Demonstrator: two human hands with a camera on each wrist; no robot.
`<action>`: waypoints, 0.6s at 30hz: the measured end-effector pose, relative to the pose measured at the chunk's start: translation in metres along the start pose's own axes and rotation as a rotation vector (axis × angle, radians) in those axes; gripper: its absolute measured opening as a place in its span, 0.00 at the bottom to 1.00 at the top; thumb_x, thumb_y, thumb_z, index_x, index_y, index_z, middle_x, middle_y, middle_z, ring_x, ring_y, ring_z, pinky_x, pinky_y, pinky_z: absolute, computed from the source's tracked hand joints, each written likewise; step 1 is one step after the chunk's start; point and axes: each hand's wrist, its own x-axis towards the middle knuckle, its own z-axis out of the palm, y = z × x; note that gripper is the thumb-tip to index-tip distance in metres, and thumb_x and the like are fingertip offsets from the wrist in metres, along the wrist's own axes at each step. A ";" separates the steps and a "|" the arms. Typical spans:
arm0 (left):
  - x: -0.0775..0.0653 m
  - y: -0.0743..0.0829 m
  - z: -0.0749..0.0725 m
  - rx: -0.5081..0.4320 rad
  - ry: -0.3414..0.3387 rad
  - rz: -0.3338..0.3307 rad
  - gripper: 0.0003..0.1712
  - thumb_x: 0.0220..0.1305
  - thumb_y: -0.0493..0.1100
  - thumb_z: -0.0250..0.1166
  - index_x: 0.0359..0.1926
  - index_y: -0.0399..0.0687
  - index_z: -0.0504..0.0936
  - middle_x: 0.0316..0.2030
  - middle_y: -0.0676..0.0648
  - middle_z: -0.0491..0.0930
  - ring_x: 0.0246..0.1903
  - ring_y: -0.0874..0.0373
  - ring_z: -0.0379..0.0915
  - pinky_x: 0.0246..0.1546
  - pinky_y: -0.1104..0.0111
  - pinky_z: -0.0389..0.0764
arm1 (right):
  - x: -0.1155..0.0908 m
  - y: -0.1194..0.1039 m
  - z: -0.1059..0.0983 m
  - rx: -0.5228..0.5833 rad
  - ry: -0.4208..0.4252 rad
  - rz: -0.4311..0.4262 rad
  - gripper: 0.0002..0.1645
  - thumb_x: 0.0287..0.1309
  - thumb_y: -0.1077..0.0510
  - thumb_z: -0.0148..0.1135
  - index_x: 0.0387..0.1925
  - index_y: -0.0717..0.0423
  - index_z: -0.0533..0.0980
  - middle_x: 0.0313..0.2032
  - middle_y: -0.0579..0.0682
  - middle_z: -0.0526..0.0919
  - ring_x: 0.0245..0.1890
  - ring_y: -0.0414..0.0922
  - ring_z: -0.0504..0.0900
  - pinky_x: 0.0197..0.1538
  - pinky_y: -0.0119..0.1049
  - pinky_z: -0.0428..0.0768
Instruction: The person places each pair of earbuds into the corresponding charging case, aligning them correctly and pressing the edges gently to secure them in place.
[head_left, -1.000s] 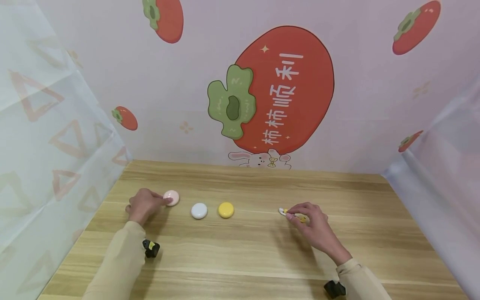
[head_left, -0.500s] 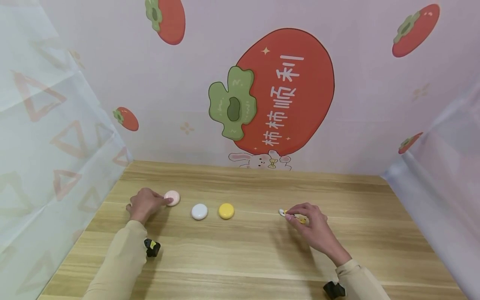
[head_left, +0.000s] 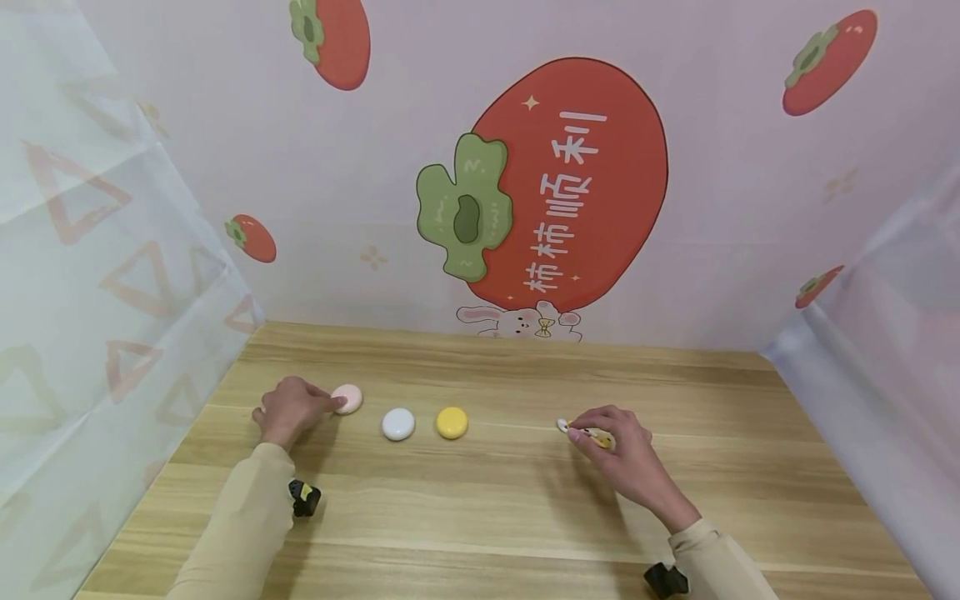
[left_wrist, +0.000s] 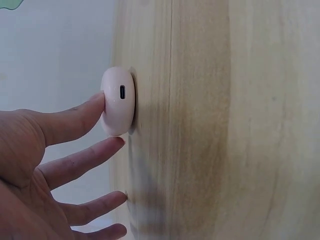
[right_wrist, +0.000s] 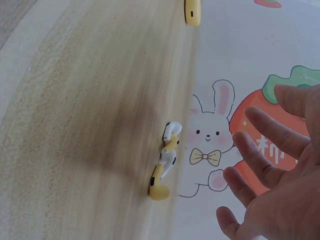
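Note:
On the left of the wooden table, my left hand point(head_left: 292, 410) touches a round pink earbud charging case point(head_left: 348, 399). In the left wrist view its thumb lies on the top face of the case and the index fingertip is at the edge; the other fingers are extended. A charging port point(left_wrist: 122, 92) shows in the side of the case. My right hand point(head_left: 621, 454) is over a row of several white and yellow earbuds, partly hiding them in the head view. The right wrist view shows a white earbud point(right_wrist: 173, 129) and a yellow earbud point(right_wrist: 159, 192) on the table, apart from the spread fingers.
A round white case point(head_left: 398, 424) and a round yellow case point(head_left: 452, 422) stand side by side between my hands. Behind the table point(head_left: 420, 517) rises a wall sheet point(head_left: 375, 167) printed with persimmons and a rabbit. Hanging sheets close off both sides.
The pink case has slid slightly to the right under my left hand. My right hand has shifted a little left over the earbuds. The white and yellow cases have stayed in place.

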 end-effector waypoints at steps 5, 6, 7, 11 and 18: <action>-0.002 -0.001 0.002 -0.018 0.031 0.017 0.29 0.62 0.56 0.71 0.51 0.36 0.85 0.60 0.28 0.74 0.58 0.19 0.60 0.57 0.30 0.51 | 0.000 -0.001 0.000 -0.003 0.002 -0.002 0.08 0.66 0.52 0.68 0.40 0.50 0.88 0.48 0.48 0.83 0.55 0.56 0.74 0.51 0.58 0.59; -0.002 -0.001 0.002 -0.021 0.038 0.021 0.30 0.62 0.56 0.71 0.53 0.35 0.85 0.60 0.27 0.73 0.58 0.19 0.60 0.57 0.30 0.50 | 0.000 -0.001 0.000 -0.003 0.001 -0.004 0.08 0.66 0.52 0.68 0.40 0.50 0.88 0.48 0.48 0.83 0.55 0.56 0.74 0.51 0.58 0.59; -0.003 -0.001 0.002 -0.024 0.046 0.026 0.31 0.62 0.56 0.71 0.54 0.35 0.84 0.61 0.27 0.73 0.58 0.19 0.60 0.57 0.30 0.50 | 0.000 -0.001 0.000 -0.003 0.001 -0.006 0.08 0.66 0.52 0.68 0.40 0.50 0.88 0.48 0.48 0.83 0.55 0.56 0.74 0.51 0.57 0.59; -0.006 0.001 0.002 -0.016 0.085 0.057 0.33 0.62 0.58 0.70 0.56 0.35 0.83 0.62 0.27 0.72 0.58 0.19 0.61 0.59 0.28 0.48 | 0.000 -0.002 0.001 -0.003 0.002 -0.011 0.08 0.66 0.52 0.68 0.40 0.50 0.88 0.48 0.48 0.83 0.55 0.56 0.74 0.51 0.56 0.59; -0.019 0.016 0.007 -0.002 0.171 0.159 0.31 0.63 0.58 0.71 0.55 0.36 0.84 0.57 0.29 0.78 0.57 0.22 0.67 0.54 0.34 0.62 | 0.001 -0.001 0.002 0.001 -0.003 -0.009 0.09 0.66 0.51 0.68 0.41 0.50 0.87 0.48 0.49 0.83 0.55 0.57 0.74 0.53 0.61 0.60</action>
